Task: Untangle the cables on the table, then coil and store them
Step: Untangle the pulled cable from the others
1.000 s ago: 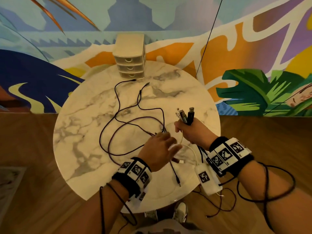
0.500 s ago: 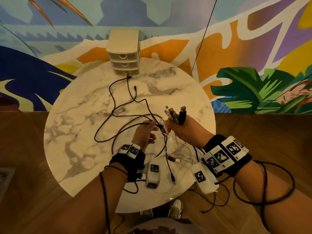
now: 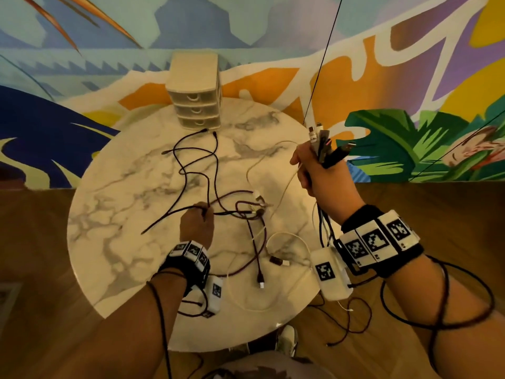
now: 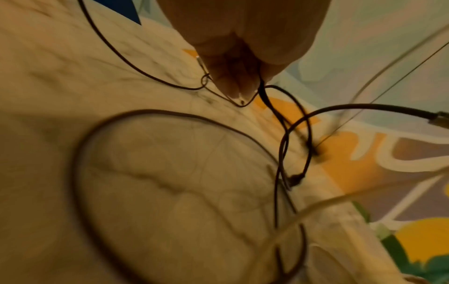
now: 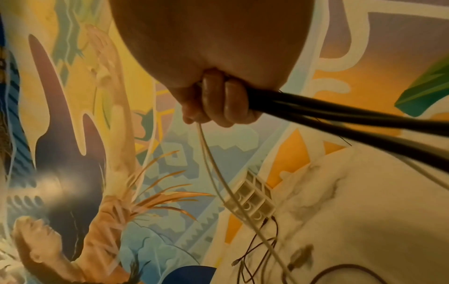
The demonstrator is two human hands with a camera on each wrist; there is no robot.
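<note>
Several thin dark cables [image 3: 210, 170] lie tangled across the round marble table [image 3: 117, 214], knotted with a white cable [image 3: 276, 170] near the middle. My left hand [image 3: 198, 224] is low over the table and pinches dark cable strands between its fingertips [image 4: 239, 84]. My right hand [image 3: 318, 175] is raised at the table's right edge and grips a bundle of plug ends [image 3: 323, 147] that stick up from the fist. Its fingers [image 5: 218, 100] curl round thick black cables [image 5: 340, 119] and a white cable [image 5: 213, 173] that trail down to the table.
A small cream three-drawer unit [image 3: 194, 101] stands at the table's far edge, against a painted wall. Loose plugs [image 3: 261, 281] lie near the front edge. More cable hangs off the table's front right over the wooden floor. A shoe [image 3: 287, 340] shows below.
My right hand has lifted up and to the right with the plug bundle, drawing the cables taut. My left hand has shifted left and now pinches dark strands.
</note>
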